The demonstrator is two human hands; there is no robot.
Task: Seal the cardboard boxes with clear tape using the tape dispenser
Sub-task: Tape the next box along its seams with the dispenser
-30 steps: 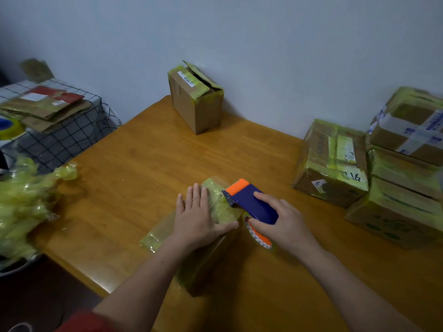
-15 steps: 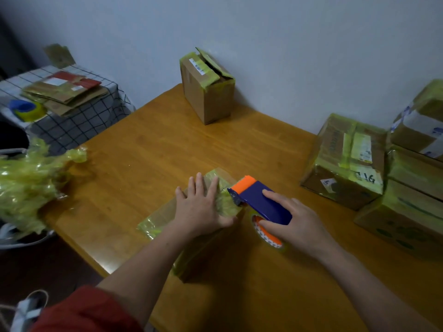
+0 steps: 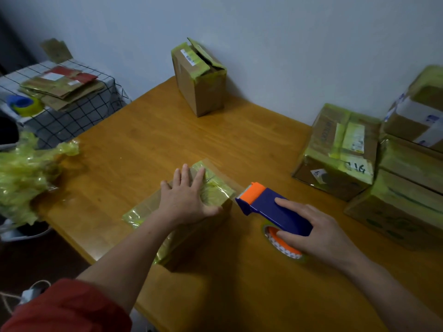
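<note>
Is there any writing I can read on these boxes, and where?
"16", or maybe "14": handwritten on the taped box at the right.
White sticker on that box: too small to read.
Label on the upright box by the wall: blurred.
Blue print on the white tape of the top right box: blurred.

Home packing spot: wooden table (image 3: pixel 167 140) w/ taped boxes (image 3: pixel 335 154), checked-cloth stand (image 3: pixel 72 121) nearby.

There are six cardboard boxes (image 3: pixel 201 92), four at three o'clock, one tape dispenser (image 3: pixel 273 209) and two hands (image 3: pixel 184 200).
</note>
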